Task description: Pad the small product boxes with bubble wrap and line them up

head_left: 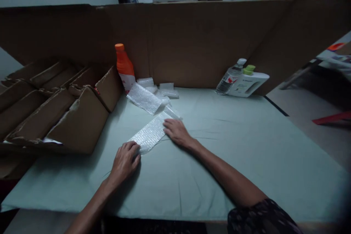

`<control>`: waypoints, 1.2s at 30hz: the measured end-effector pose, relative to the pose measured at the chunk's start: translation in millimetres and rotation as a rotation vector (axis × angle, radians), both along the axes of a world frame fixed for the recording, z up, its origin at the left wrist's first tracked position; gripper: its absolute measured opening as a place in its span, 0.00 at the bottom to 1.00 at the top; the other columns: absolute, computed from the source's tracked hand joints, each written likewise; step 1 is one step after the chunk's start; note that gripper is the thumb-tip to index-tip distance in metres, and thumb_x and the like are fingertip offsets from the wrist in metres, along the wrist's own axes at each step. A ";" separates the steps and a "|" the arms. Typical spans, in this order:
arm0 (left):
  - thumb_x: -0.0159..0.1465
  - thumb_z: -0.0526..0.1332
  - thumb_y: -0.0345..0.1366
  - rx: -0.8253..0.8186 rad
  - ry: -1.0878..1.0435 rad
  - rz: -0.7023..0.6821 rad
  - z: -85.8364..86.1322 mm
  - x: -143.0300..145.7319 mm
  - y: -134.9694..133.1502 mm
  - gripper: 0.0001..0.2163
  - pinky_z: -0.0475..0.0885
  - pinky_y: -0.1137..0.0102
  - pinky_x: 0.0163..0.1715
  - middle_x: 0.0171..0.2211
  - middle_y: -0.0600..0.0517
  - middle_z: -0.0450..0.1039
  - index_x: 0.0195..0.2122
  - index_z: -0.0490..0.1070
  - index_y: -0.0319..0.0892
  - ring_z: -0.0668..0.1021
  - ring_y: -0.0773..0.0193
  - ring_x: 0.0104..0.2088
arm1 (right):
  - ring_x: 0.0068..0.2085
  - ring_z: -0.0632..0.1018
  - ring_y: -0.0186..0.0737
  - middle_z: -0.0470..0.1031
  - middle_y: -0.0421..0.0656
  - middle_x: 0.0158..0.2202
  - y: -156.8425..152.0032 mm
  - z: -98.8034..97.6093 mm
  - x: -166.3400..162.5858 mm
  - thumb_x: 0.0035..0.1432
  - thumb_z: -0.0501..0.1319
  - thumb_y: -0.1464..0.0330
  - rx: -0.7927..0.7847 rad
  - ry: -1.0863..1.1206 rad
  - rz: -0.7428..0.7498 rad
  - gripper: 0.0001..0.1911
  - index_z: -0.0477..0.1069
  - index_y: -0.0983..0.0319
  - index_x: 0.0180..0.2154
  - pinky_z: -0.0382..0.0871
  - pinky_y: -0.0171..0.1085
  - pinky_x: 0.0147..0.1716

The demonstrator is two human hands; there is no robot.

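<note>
Three bottles stood on the pale green cloth (pixel 260 146) in front of a long cardboard panel (pixel 186 44). One, an orange bottle (pixel 124 65) with an orange cap and a partly white lower half, was on the left; how full it was could not be told. On the right, a clear bottle (pixel 230 76) with a white cap stood just beside a white bottle (pixel 245 84) with a green cap and a handle opening; the level in either could not be made out. Along the left side sat several open cardboard bins (pixel 85 126), set close together, their insides too dark to read and their number uncertain. A small pale, shiny scrap (pixel 52 141) showed at the bottom edge of the nearest ones.

Two hands were at work on one strip of bubble wrap (pixel 150 131), which lay aslant on the cloth between them. The left hand (pixel 126 159) touched its near end with curled fingers; the right hand (pixel 177 132) rested with fingers over its far end. Whether either pinched the wrap or merely pressed it could not be told. Beyond lay a second large strip (pixel 144 98) and at least three smaller bubble-wrap pieces (pixel 168 90), overlapping, so their exact count was unclear.
</note>
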State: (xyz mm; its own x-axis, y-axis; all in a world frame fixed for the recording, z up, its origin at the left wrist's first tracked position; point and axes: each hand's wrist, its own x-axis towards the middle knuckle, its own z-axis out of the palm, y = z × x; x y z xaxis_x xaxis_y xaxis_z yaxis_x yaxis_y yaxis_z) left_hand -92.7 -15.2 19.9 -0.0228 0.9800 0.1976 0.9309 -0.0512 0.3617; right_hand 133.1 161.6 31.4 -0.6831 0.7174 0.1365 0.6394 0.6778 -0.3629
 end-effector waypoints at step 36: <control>0.60 0.61 0.29 0.223 0.092 0.330 80.6 -45.8 131.3 0.22 0.65 0.48 0.57 0.59 0.35 0.68 0.57 0.69 0.39 0.71 0.41 0.59 | 0.47 0.75 0.54 0.77 0.51 0.46 102.2 60.1 13.3 0.49 0.63 0.65 0.057 0.543 -0.407 0.19 0.73 0.61 0.45 0.66 0.54 0.52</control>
State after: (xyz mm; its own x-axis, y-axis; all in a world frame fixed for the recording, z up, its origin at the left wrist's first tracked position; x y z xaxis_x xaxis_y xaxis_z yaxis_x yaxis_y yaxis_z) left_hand -138.6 116.1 100.5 -0.3012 0.8560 0.4202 0.9384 0.1880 0.2899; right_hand 146.4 263.9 91.6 -0.1837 0.8845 0.4289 0.5848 0.4490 -0.6756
